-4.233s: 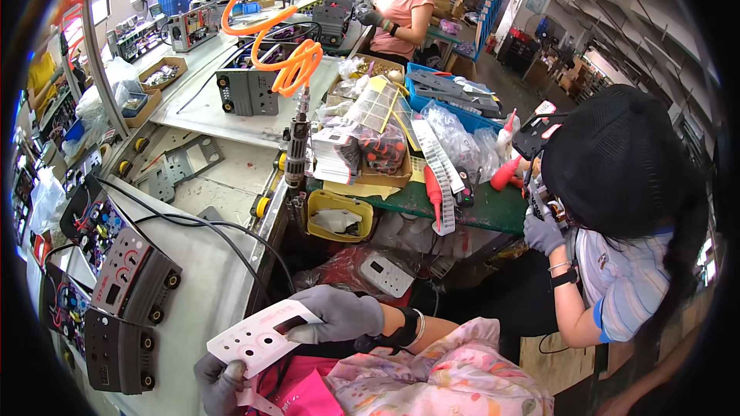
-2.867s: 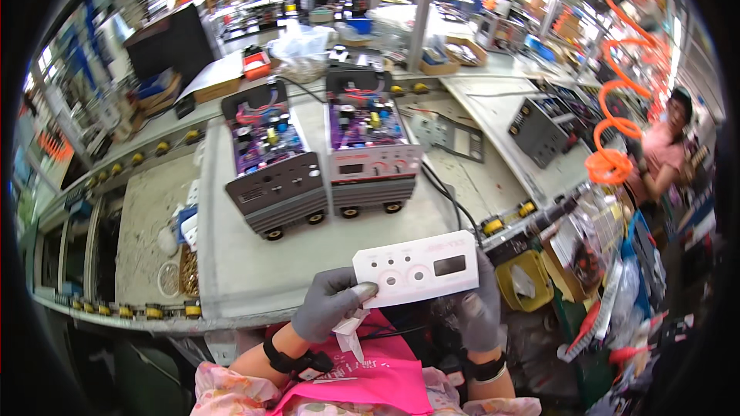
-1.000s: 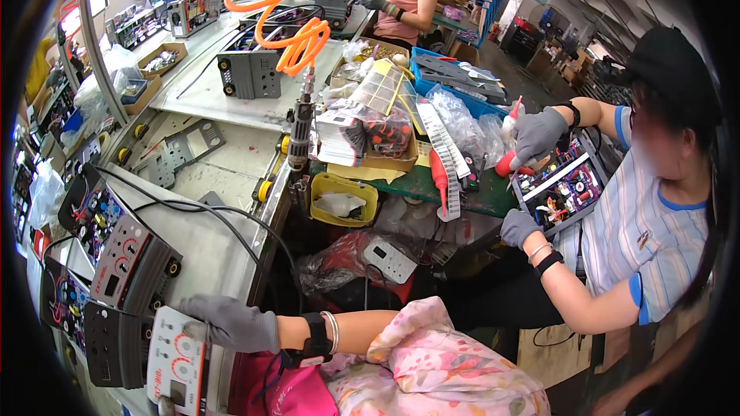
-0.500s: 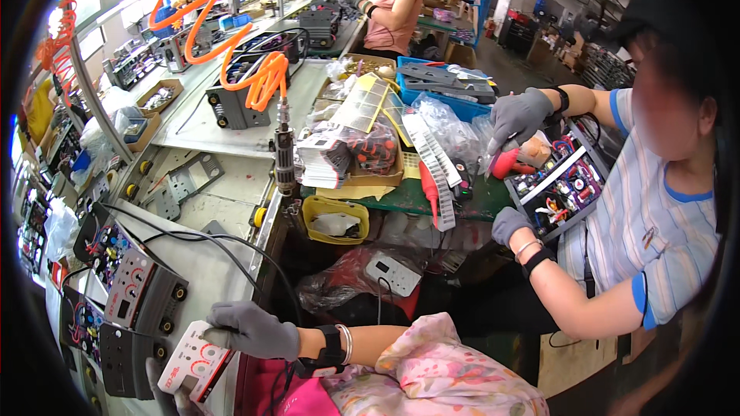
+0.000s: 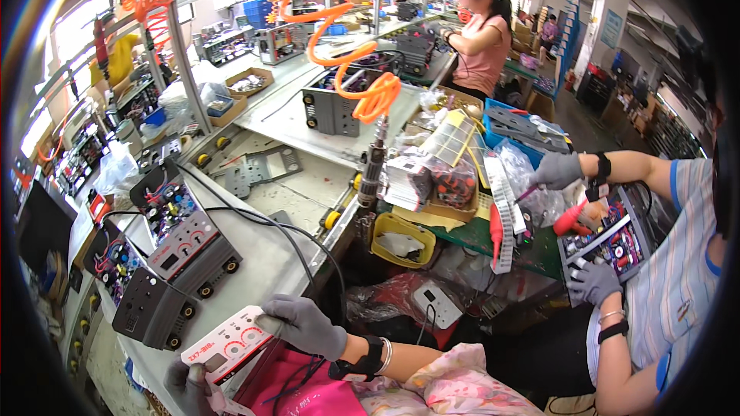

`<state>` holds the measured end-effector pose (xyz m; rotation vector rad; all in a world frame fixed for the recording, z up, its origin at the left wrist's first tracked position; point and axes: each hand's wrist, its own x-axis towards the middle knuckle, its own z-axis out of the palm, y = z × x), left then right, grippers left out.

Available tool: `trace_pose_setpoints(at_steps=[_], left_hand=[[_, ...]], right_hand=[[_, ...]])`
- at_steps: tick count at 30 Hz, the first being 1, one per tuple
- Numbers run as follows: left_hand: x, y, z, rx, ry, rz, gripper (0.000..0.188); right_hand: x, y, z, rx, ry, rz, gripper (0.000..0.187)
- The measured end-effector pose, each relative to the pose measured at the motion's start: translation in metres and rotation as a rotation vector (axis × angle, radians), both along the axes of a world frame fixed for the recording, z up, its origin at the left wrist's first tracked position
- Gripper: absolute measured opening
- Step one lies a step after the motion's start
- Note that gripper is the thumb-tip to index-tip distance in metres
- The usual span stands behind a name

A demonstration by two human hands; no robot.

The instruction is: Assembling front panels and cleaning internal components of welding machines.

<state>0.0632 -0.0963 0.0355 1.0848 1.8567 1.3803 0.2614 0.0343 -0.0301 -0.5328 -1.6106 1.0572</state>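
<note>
A white front panel (image 5: 223,345) with red rings and a small dark display window is held tilted at the lower left. My right hand (image 5: 304,325), in a grey glove, pinches its upper right corner. My left hand (image 5: 189,389), also gloved, grips the lower left edge, partly cut off by the picture's rim. Just beyond the panel stand two open machine housings on the bench: one with a similar white front (image 5: 185,250), the other with a dark grey front (image 5: 150,312). Coloured wiring and parts show inside both.
Black cables (image 5: 254,219) run across the bench. A driver tool (image 5: 372,173) hangs from an orange coiled hose (image 5: 378,96). At right, a co-worker's gloved hands (image 5: 593,281) handle an open unit (image 5: 609,243). A yellow bin (image 5: 401,254) and blue tray (image 5: 501,139) stand between us.
The view has swung left, so the scene sits further right. The panel has turned flatter, its printed face now plainer, and my left hand shows more. The co-worker's lower hand has shifted onto their unit.
</note>
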Motion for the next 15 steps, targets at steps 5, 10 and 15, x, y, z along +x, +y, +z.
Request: trace_pose_setpoints(at_steps=[5,10,15], left_hand=[[-0.008,-0.002,-0.008,0.025,-0.023,0.048,0.022],[-0.020,-0.005,-0.014,0.039,-0.010,0.013,0.021],[-0.026,-0.004,-0.017,0.079,-0.045,0.065,0.023]], right_hand=[[-0.008,-0.001,-0.004,0.051,-0.054,-0.063,0.027],[-0.015,-0.001,-0.011,-0.094,0.002,0.000,0.053],[-0.009,0.008,-0.021,-0.182,0.031,-0.043,0.069]])
